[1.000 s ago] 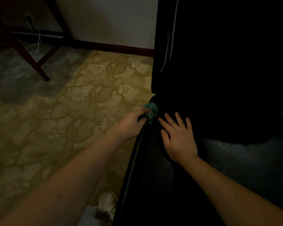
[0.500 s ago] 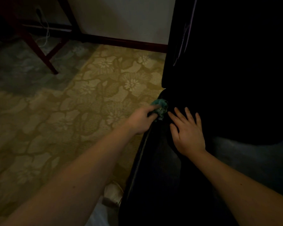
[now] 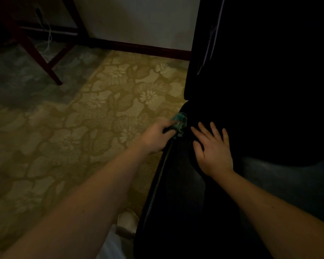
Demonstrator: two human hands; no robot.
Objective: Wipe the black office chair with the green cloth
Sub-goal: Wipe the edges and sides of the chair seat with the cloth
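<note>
The black office chair [image 3: 176,193] fills the right half of the dim head view, its backrest rising at the upper right and its seat below. My left hand [image 3: 155,135] grips the bunched green cloth [image 3: 180,121] against the seat's left edge, close to where seat and backrest meet. My right hand [image 3: 212,150] lies flat on the seat just right of the cloth, fingers straight and spread. Most of the chair's surface is lost in shadow.
Floral patterned carpet [image 3: 82,128] covers the floor to the left. Dark red wooden furniture legs [image 3: 41,58] and a white cable [image 3: 48,37] stand at the upper left by the wall's dark baseboard [image 3: 148,48]. A white shoe [image 3: 127,222] shows at the bottom beside the seat.
The view has shifted slightly from frame to frame. Both hands stay at the seat's rear left corner, the left still gripping the cloth and the right flat beside it.
</note>
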